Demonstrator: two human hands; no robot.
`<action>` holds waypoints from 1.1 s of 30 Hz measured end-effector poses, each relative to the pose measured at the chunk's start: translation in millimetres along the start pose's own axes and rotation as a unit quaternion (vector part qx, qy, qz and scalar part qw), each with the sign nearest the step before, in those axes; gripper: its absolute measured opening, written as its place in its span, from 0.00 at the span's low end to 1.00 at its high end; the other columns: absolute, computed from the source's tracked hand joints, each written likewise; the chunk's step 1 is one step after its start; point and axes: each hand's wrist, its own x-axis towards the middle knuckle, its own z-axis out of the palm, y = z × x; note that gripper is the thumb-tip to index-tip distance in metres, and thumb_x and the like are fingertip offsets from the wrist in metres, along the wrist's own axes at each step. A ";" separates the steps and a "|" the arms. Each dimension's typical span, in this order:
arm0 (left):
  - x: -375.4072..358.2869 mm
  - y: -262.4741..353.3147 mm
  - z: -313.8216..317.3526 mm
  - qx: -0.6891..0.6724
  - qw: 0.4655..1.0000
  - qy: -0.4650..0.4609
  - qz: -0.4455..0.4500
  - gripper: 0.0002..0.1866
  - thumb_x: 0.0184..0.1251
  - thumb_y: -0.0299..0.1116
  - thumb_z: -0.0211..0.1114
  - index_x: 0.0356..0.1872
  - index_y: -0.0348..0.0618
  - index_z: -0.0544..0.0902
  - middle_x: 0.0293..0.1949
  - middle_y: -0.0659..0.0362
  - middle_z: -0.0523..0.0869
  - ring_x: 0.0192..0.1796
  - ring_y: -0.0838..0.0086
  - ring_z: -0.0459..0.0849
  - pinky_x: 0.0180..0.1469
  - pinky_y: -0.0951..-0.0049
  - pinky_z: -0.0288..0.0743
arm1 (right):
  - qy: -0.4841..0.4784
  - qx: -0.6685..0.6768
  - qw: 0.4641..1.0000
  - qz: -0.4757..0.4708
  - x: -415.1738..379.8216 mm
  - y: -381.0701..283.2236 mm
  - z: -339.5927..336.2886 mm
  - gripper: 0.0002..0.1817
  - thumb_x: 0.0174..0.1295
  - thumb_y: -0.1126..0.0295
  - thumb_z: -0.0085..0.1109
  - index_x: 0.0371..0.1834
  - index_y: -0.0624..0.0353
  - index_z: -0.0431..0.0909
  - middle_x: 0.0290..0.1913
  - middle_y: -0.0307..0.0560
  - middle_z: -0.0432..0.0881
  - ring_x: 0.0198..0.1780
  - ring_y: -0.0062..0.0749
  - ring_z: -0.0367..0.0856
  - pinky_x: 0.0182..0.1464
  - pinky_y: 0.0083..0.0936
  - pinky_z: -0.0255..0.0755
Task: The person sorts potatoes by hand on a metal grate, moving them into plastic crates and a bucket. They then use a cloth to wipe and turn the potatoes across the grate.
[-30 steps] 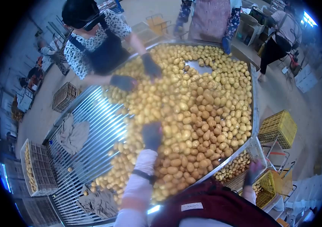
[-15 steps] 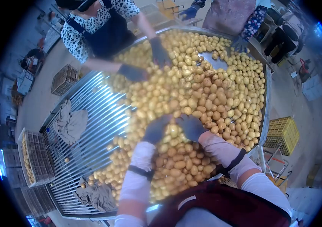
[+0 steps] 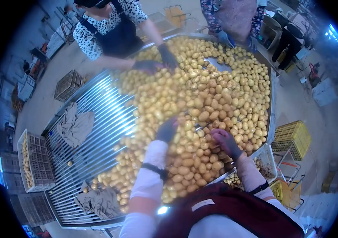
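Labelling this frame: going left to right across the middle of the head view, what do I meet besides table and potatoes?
Potato-filled crate, upper crumpled cloth, left hand, right hand, yellow crate.

Single head-worn camera, looking forward and steeply down over table [image 3: 85, 131], wide round view.

A slatted metal table [image 3: 85, 139] carries heaped potatoes [image 3: 216, 103] and two crumpled cloths [image 3: 75, 126].

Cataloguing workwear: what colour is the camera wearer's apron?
Dark maroon apron, clearest in the head view.
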 end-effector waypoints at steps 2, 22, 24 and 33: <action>-27.4 8.3 4.5 -0.120 0.987 0.094 0.055 0.20 0.77 0.39 0.55 0.63 0.44 0.79 0.58 0.52 0.85 0.61 0.59 0.83 0.65 0.62 0.73 | -0.049 0.045 0.997 -0.050 -18.9 22.3 -14.8 0.17 0.70 0.61 0.56 0.57 0.57 0.79 0.50 0.47 0.82 0.49 0.35 0.83 0.51 0.27 0.79; -149.3 26.0 -36.4 0.087 0.962 0.201 0.163 0.20 0.68 0.33 0.63 0.61 0.44 0.81 0.60 0.49 0.81 0.68 0.50 0.73 0.73 0.50 0.61 | 0.279 -0.459 0.738 0.409 -330.1 205.0 -228.5 0.27 0.62 0.59 0.64 0.63 0.59 0.75 0.57 0.60 0.79 0.61 0.56 0.77 0.65 0.43 0.71; -135.0 27.9 -41.4 0.039 0.972 0.181 0.145 0.20 0.68 0.33 0.64 0.61 0.46 0.82 0.60 0.50 0.81 0.67 0.49 0.73 0.73 0.50 0.60 | 0.308 -0.578 0.733 0.185 -327.0 183.6 -198.3 0.27 0.62 0.61 0.64 0.63 0.61 0.75 0.55 0.59 0.81 0.59 0.55 0.79 0.64 0.42 0.72; -93.7 46.0 0.0 0.235 0.958 0.144 0.074 0.21 0.61 0.40 0.67 0.56 0.49 0.83 0.49 0.52 0.84 0.50 0.52 0.79 0.59 0.50 0.67 | 0.035 -0.367 0.869 -0.329 -22.1 12.4 65.3 0.19 0.63 0.68 0.62 0.57 0.57 0.80 0.53 0.53 0.83 0.53 0.51 0.81 0.58 0.41 0.75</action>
